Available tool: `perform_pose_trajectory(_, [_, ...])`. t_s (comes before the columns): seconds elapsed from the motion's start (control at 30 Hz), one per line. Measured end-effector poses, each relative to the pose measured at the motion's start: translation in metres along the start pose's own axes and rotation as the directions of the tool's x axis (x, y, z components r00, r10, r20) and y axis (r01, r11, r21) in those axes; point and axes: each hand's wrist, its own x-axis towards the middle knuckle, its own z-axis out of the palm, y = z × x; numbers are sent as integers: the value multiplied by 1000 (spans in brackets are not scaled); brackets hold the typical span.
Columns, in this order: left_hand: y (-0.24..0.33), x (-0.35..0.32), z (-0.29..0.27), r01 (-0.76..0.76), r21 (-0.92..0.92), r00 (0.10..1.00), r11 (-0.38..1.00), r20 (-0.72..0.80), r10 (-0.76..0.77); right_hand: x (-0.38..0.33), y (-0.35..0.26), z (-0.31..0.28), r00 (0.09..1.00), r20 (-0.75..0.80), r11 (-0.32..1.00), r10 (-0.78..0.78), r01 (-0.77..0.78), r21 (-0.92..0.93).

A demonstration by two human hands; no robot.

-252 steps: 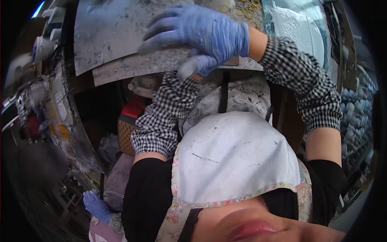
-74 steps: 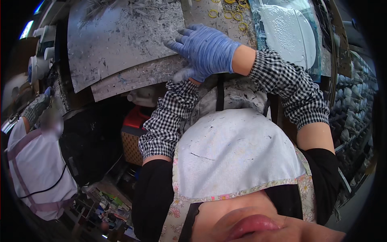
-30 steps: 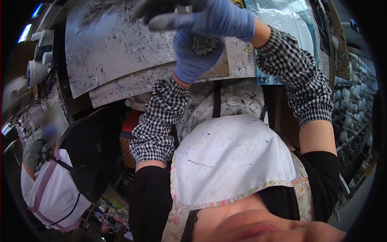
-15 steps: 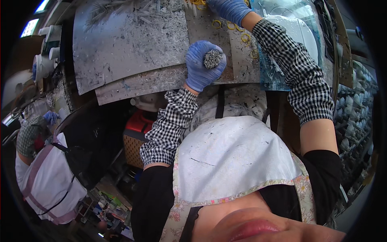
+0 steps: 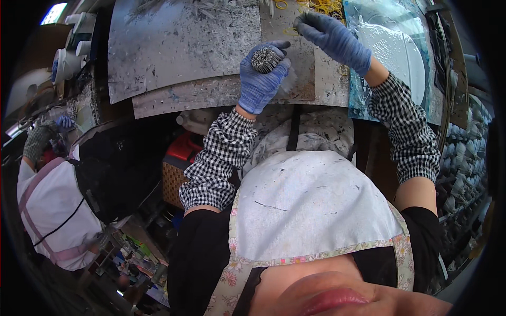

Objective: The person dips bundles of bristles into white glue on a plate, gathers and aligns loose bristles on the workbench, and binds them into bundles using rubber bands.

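Observation:
My left hand [image 5: 257, 84], in a blue glove, is closed around a round bundle [image 5: 265, 59] of thin strands. The bundle's grey-and-black end faces up from the fist, and the rest is hidden by the fingers. To the right and farther off, my gloved right hand [image 5: 338, 43] hovers over the worktop with its fingers pinched together. A yellow rubber band [image 5: 290, 31] shows at its dark-stained fingertips, partly hidden. Beyond that hand lies a pile of yellow rubber bands [image 5: 328, 6] at the top edge.
A paint-spattered grey board [image 5: 179, 52] covers the left of the worktop. On the right, a blue sheet bears a white, wet-looking plate [image 5: 392, 58]. White tubs [image 5: 64, 66] stand far left. Below them a co-worker [image 5: 58, 205] bends over another bench. Feathery grey bundles [image 5: 458, 174] fill racks at right.
My right hand has come back toward me from the rubber bands, nearer the left hand. My left hand, still round the bundle, has turned slightly, and the whole view has shifted.

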Motion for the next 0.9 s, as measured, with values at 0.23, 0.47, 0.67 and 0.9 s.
perform_pose_trajectory(0.23, [5,1,-24,21,165,1000,986,-15,-19,-51,-43,22,992,120,936,28,-68,346])
perform_pose_trajectory(0.47, [0,-21,-21,77,34,996,996,-55,-75,-82,-77,11,958,255,719,-129,-87,689])
perform_pose_trajectory(0.67, [32,-37,-39,219,204,967,954,88,-241,-78,-96,21,999,38,799,21,-40,600])
perform_pose_trajectory(0.9, [1,2,-15,-273,778,943,566,332,-2,-31,-126,47,969,-41,968,-242,238,-86])
